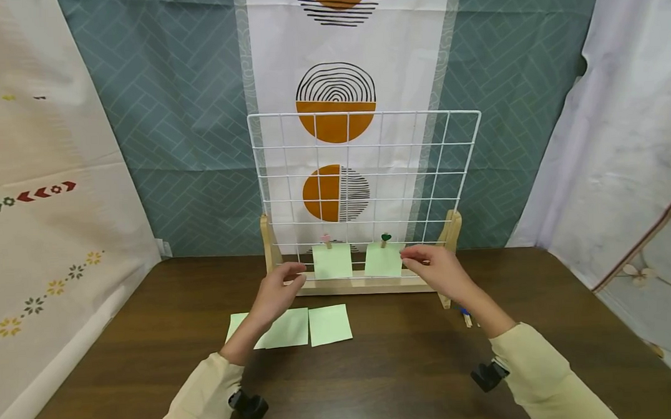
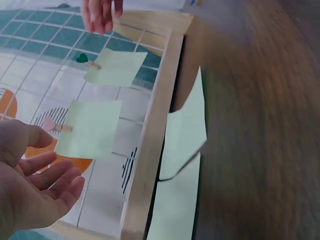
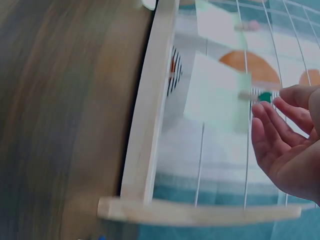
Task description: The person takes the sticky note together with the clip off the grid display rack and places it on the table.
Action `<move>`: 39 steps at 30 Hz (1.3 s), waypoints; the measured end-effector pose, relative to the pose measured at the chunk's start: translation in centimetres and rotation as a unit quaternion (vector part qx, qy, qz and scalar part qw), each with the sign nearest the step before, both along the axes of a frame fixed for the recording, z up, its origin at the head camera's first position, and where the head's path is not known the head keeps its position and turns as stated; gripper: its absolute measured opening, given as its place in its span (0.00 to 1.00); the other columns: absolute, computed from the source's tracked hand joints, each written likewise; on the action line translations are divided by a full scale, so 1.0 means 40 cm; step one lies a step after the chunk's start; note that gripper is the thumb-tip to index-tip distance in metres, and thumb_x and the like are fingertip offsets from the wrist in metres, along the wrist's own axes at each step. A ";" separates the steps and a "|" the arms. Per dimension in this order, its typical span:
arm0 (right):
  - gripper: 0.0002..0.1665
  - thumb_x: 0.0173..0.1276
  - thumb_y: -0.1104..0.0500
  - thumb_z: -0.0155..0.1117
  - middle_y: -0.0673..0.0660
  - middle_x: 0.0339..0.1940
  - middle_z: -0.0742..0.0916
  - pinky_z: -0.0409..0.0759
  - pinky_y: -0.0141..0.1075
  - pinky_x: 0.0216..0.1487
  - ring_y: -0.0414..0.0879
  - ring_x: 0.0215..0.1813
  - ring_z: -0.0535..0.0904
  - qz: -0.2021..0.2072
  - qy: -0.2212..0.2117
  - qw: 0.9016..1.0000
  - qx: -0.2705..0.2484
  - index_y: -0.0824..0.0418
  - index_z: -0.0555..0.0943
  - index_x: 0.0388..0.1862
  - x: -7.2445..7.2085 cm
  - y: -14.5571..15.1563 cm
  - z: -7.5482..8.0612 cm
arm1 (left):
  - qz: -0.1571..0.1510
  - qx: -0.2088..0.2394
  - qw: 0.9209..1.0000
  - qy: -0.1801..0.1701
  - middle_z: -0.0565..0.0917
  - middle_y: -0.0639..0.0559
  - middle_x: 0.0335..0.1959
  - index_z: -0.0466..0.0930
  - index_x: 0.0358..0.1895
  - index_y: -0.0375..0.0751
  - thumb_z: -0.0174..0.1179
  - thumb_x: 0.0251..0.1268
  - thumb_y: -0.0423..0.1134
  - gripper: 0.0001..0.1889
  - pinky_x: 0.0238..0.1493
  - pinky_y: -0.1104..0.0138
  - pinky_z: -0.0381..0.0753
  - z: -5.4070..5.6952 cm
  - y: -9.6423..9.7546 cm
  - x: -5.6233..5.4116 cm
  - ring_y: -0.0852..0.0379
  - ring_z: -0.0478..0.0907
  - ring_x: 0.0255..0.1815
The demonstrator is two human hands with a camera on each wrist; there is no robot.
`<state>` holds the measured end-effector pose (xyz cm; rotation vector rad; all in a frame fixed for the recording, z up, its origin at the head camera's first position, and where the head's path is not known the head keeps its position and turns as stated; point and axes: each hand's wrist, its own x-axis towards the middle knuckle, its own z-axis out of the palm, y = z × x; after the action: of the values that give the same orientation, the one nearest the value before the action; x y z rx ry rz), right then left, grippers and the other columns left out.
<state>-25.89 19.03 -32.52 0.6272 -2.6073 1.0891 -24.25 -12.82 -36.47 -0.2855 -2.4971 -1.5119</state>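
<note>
Two pale green paper squares hang low on a white wire grid. A clothespin with a pink heart clips the left paper; one with a green heart clips the right paper. My right hand is beside the right paper's edge, its fingers loosely bent with nothing between them. To the left of the left paper my left hand hovers, fingers relaxed and holding nothing, as the left wrist view shows.
Several loose green papers lie on the dark wooden table before the grid, partly behind my left forearm. The grid stands in a wooden base. Clothespins, one with blue, lie by my right forearm. Patterned cloth hangs behind.
</note>
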 end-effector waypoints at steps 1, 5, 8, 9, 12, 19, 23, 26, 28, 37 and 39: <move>0.15 0.69 0.63 0.61 0.62 0.46 0.86 0.80 0.48 0.45 0.57 0.47 0.82 0.007 -0.002 1.000 -0.004 0.71 0.82 0.50 -0.003 -0.014 0.000 | -0.001 0.002 1.000 0.001 0.79 0.38 0.54 0.76 0.55 0.28 0.55 0.69 0.32 0.16 0.53 0.51 0.75 0.001 0.005 -0.002 0.42 0.75 0.55; 0.16 0.69 0.63 0.61 0.63 0.48 0.86 0.79 0.48 0.49 0.57 0.50 0.81 0.022 -0.006 1.000 -0.012 0.71 0.81 0.51 -0.016 -0.062 0.000 | 0.002 0.009 1.000 0.006 0.80 0.37 0.52 0.76 0.55 0.27 0.55 0.68 0.32 0.15 0.55 0.50 0.73 0.002 0.019 -0.016 0.41 0.74 0.56; 0.16 0.69 0.62 0.61 0.62 0.48 0.86 0.79 0.47 0.49 0.56 0.50 0.81 0.025 -0.009 1.000 -0.009 0.69 0.82 0.52 -0.023 -0.095 0.006 | 0.009 0.020 1.000 0.000 0.80 0.37 0.52 0.76 0.55 0.27 0.55 0.68 0.32 0.16 0.55 0.50 0.73 0.002 0.026 -0.028 0.41 0.74 0.56; 0.16 0.69 0.62 0.61 0.61 0.47 0.86 0.79 0.47 0.48 0.56 0.50 0.81 0.026 -0.007 1.000 -0.008 0.69 0.82 0.52 -0.026 -0.105 0.007 | 0.011 0.026 1.000 -0.001 0.79 0.36 0.52 0.76 0.55 0.27 0.55 0.68 0.32 0.16 0.55 0.50 0.73 0.003 0.028 -0.032 0.41 0.74 0.56; 0.15 0.69 0.61 0.62 0.60 0.47 0.87 0.79 0.47 0.48 0.55 0.50 0.81 0.027 -0.011 0.999 -0.013 0.67 0.82 0.51 -0.031 -0.134 0.012 | 0.014 0.038 0.999 -0.004 0.79 0.35 0.53 0.74 0.57 0.26 0.55 0.68 0.31 0.17 0.54 0.51 0.73 0.004 0.036 -0.041 0.41 0.74 0.56; 0.15 0.69 0.61 0.61 0.59 0.47 0.87 0.78 0.46 0.50 0.54 0.52 0.81 0.038 -0.020 0.999 -0.025 0.66 0.82 0.53 -0.050 -0.199 0.026 | 0.011 0.048 0.999 0.007 0.78 0.33 0.54 0.72 0.58 0.24 0.54 0.67 0.29 0.18 0.55 0.51 0.73 0.005 0.053 -0.063 0.39 0.75 0.55; 0.17 0.70 0.62 0.61 0.61 0.50 0.86 0.78 0.45 0.51 0.54 0.54 0.80 0.053 -0.029 0.997 -0.040 0.67 0.81 0.55 -0.067 -0.232 0.033 | 0.014 0.063 0.998 0.002 0.77 0.32 0.55 0.70 0.59 0.23 0.54 0.67 0.28 0.19 0.57 0.51 0.72 0.006 0.064 -0.074 0.38 0.74 0.57; 0.19 0.70 0.63 0.60 0.62 0.54 0.84 0.80 0.42 0.47 0.54 0.53 0.81 0.062 -0.048 0.995 -0.054 0.68 0.79 0.58 -0.076 -0.252 0.036 | 0.021 0.069 0.997 -0.005 0.77 0.31 0.55 0.70 0.60 0.23 0.54 0.67 0.27 0.20 0.56 0.52 0.74 0.006 0.073 -0.080 0.38 0.74 0.57; 0.20 0.71 0.63 0.59 0.63 0.56 0.82 0.82 0.39 0.43 0.53 0.50 0.83 0.065 -0.063 0.994 -0.060 0.68 0.77 0.60 -0.080 -0.265 0.038 | 0.027 0.069 0.997 -0.005 0.77 0.30 0.55 0.70 0.59 0.22 0.54 0.67 0.27 0.19 0.55 0.52 0.74 0.002 0.077 -0.086 0.38 0.75 0.57; 0.22 0.72 0.58 0.60 0.61 0.53 0.84 0.80 0.34 0.26 0.53 0.34 0.84 0.052 -0.071 0.995 -0.052 0.66 0.78 0.61 -0.112 -0.320 0.040 | 0.049 0.069 0.996 0.004 0.78 0.30 0.51 0.72 0.55 0.22 0.53 0.65 0.26 0.17 0.55 0.52 0.74 -0.007 0.088 -0.110 0.38 0.76 0.53; 0.22 0.72 0.57 0.60 0.60 0.52 0.85 0.80 0.33 0.25 0.53 0.36 0.83 0.053 -0.069 0.995 -0.052 0.66 0.78 0.60 -0.118 -0.328 0.039 | 0.058 0.065 0.996 0.006 0.79 0.31 0.50 0.73 0.54 0.22 0.53 0.65 0.27 0.16 0.54 0.52 0.75 -0.007 0.090 -0.114 0.39 0.76 0.52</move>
<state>-30.63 5.89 -30.97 0.6962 -2.6361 1.3360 -28.82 -9.24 -36.75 -0.1260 -2.3502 -1.6105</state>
